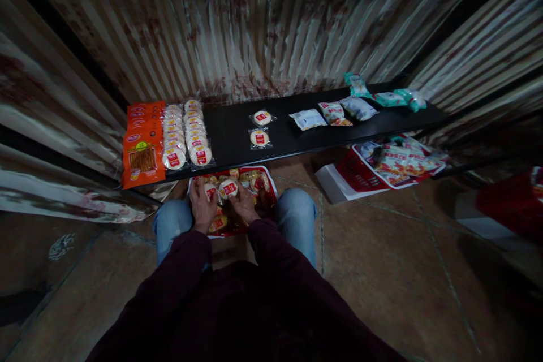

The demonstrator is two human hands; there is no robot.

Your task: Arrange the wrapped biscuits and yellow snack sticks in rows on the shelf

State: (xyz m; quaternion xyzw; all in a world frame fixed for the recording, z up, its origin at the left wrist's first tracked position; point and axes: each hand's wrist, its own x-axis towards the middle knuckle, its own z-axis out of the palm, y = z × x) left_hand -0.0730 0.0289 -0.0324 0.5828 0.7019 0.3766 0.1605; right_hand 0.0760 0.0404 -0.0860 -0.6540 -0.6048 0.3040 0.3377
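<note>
Both hands are over a red basket with a white rim [271, 175] between my knees, filled with wrapped snacks. My left hand [202, 206] is closed on a wrapped round cracker [210, 191] with a red label. Beside it, my right hand [246, 203] grips another wrapped round cracker [228, 188], thumb against its edge. On the black shelf [231, 124] just beyond, two overlapping rows of the same crackers [174, 157] [201, 154] run front to back. Two more crackers [260, 137] lie apart near the shelf's middle.
An orange snack bag [144, 144] lies at the shelf's left end. White packets [307, 119] and green packets [388, 99] lie toward the right. Below, another red basket [360, 169] of packets sits on a white box [333, 184]. A pleated curtain [254, 22] hangs behind the shelf.
</note>
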